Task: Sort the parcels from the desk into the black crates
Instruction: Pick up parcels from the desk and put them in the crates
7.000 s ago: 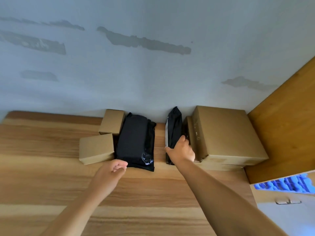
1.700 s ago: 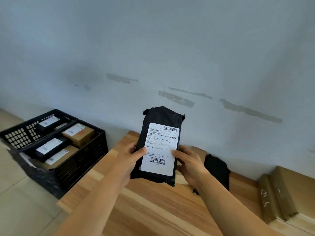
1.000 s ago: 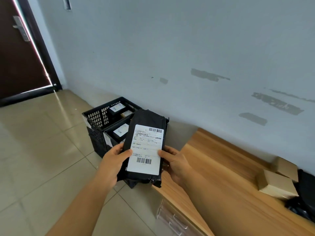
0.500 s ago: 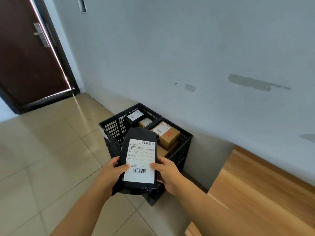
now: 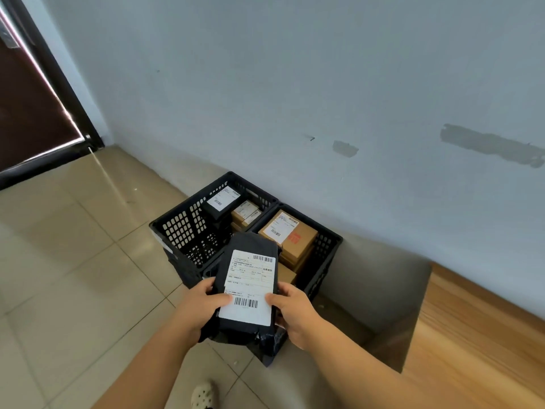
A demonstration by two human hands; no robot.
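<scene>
The black parcel (image 5: 249,287), a plastic mailer bag with a white label (image 5: 249,286) facing up, is held in the air over the near edge of the two crates, at about 6 o'clock from them. It looks soft and light, its loose bottom end crumpled, so it will likely sag and slip if pinched at one corner; the long sides, where it is held now, seem the best hold. The left hand (image 5: 200,309) grips its left side with the thumb on the label; the right hand (image 5: 293,311) grips the right side likewise.

At 12 o'clock from the parcel sits the right crate (image 5: 326,246) with brown boxes (image 5: 290,236); at 11 o'clock the left crate (image 5: 182,228) holds another black parcel (image 5: 221,202). The desk (image 5: 477,335) lies at 3 o'clock.

The label's print is too small to read, so I cannot tell which crate it belongs in. The parcel hides the crates' near corners.
</scene>
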